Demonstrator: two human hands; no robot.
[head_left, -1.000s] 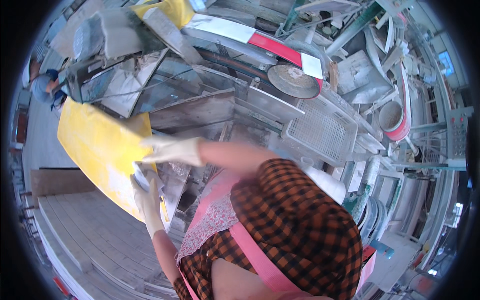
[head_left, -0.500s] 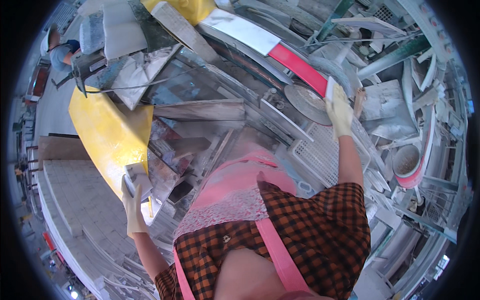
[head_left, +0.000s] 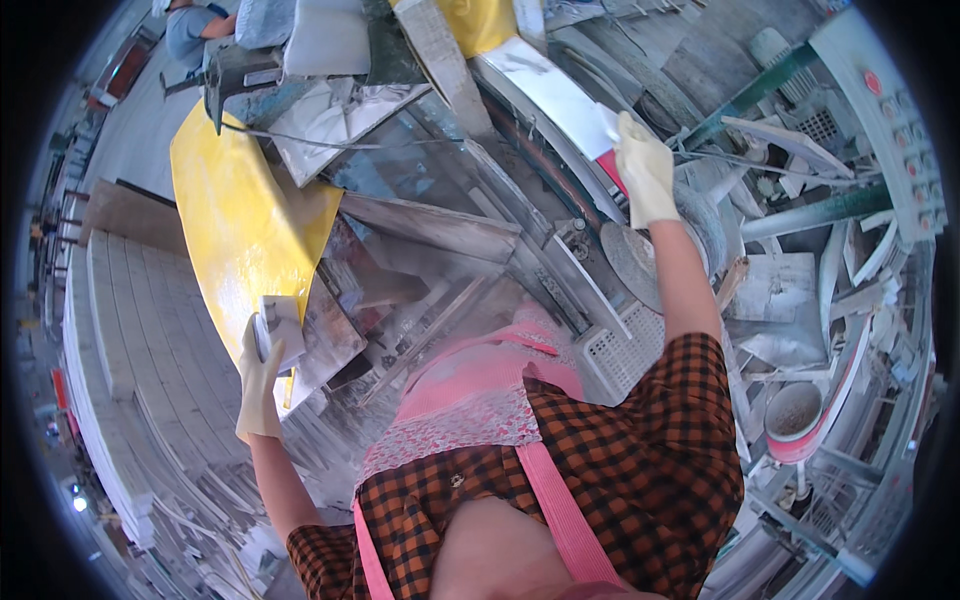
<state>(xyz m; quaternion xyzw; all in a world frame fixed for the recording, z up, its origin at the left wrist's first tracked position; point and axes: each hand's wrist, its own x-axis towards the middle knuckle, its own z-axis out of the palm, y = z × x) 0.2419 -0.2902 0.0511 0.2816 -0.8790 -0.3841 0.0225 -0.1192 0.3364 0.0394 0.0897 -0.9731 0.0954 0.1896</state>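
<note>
Looking down on a dusty stone-cutting bench, a person in a checked shirt and pink apron works with both gloved hands; left hand [head_left: 262, 385] has its fingers [head_left: 256, 345] curled tight around a small pale tile piece [head_left: 281, 330], held beside the yellow sheet [head_left: 240, 225]; right hand [head_left: 645, 175], arm stretched far forward, closes its fingers [head_left: 625, 135] on the edge of a long white slab [head_left: 545, 90] above the round grinding wheel [head_left: 640, 262]; judging by this, one piece is already picked, the slab not yet moved.
</note>
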